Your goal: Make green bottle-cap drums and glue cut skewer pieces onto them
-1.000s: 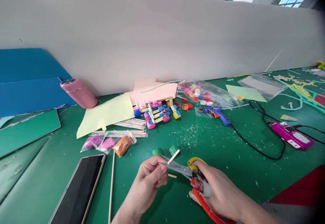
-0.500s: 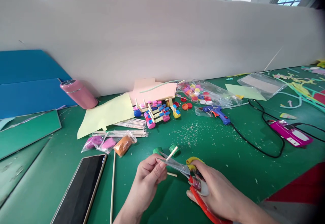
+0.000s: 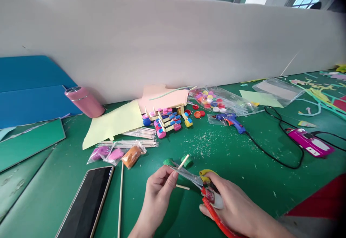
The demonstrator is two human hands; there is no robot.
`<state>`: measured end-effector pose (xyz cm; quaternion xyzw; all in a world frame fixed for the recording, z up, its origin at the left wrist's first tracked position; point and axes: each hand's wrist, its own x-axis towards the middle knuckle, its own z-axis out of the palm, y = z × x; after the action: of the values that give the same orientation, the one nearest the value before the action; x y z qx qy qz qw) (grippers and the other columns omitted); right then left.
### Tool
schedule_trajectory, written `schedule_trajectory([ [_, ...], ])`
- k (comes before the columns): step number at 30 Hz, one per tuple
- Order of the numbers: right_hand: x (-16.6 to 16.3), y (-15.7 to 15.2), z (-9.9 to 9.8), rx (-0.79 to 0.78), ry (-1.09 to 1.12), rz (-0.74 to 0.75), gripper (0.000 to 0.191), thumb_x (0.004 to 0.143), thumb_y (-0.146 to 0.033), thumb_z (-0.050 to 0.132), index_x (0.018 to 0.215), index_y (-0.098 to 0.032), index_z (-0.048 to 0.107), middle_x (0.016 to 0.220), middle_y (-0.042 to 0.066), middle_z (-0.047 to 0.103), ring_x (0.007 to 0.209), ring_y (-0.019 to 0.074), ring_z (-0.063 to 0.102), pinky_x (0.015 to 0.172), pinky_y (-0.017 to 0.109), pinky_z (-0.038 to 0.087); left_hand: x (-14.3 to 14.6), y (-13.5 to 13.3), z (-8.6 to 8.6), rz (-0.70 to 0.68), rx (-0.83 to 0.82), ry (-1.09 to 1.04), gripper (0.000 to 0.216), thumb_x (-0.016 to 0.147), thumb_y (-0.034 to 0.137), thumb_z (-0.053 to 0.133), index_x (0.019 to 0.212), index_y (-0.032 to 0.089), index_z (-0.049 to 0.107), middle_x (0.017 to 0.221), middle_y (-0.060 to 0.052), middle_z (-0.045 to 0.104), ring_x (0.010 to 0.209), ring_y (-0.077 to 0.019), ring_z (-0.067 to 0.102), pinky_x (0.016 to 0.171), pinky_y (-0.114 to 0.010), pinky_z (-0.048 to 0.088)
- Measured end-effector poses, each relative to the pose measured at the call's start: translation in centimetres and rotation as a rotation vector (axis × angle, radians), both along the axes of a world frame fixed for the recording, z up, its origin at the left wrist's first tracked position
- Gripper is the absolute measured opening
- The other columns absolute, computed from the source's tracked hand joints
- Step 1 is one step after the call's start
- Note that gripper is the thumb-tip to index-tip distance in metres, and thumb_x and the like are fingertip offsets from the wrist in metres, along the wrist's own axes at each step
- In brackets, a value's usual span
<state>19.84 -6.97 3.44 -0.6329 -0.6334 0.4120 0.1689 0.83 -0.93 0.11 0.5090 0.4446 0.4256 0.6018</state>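
My left hand [image 3: 159,187] pinches a short wooden stick [image 3: 183,161] that points up and to the right. My right hand [image 3: 232,207] grips red-handled scissors [image 3: 201,185], whose blades lie across the stick close to my left fingertips. Two green bottle caps [image 3: 186,160] rest on the green table [image 3: 221,151] just behind the blades. A small cut piece of stick [image 3: 182,187] lies on the table between my hands.
A phone [image 3: 86,202] and a long wooden rod [image 3: 120,198] lie at the left front. Behind are clay packets [image 3: 116,154], stick bundles, yellow paper [image 3: 113,122], cap-and-stick models [image 3: 166,119], a bag of caps [image 3: 213,99], a blue glue gun [image 3: 232,121] and a pink bottle [image 3: 85,101].
Both hands have stayed nearly in place; the scissors and stick shifted slightly.
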Motion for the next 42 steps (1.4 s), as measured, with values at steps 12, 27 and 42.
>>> schedule_trajectory([
  [12,-0.2,-0.3,0.1,-0.001,-0.008,0.049,0.012,0.079,-0.026,0.052,0.079,-0.022,0.041,0.063,-0.003,0.056,0.051,0.0118,0.048,0.046,0.021,0.029,-0.3,0.5,0.8,-0.188,-0.288,-0.340,0.023,0.073,0.034,0.067,0.065,0.014,0.060,0.047,0.006,0.038,0.046,-0.0071,0.029,0.047,-0.024,0.018],
  [27,0.2,-0.4,0.0,0.009,-0.013,0.041,0.024,0.073,-0.028,0.061,0.085,-0.024,0.041,0.064,-0.006,0.050,0.054,0.0119,0.048,0.050,0.021,0.032,-0.3,0.4,1.0,-0.204,-0.317,-0.410,0.021,0.071,0.033,0.070,0.067,0.013,0.064,0.045,0.006,0.037,0.044,-0.0060,0.028,0.046,-0.023,0.017],
  [42,0.1,0.1,-0.3,0.020,-0.093,0.064,0.014,0.078,-0.030,0.052,0.081,-0.022,0.041,0.066,-0.001,0.057,0.053,0.0139,0.049,0.047,0.023,0.029,-0.1,0.1,0.4,-0.080,-0.085,-0.081,0.027,0.075,0.035,0.065,0.059,0.014,0.059,0.056,0.001,0.048,0.054,-0.0095,0.036,0.049,-0.023,0.024],
])
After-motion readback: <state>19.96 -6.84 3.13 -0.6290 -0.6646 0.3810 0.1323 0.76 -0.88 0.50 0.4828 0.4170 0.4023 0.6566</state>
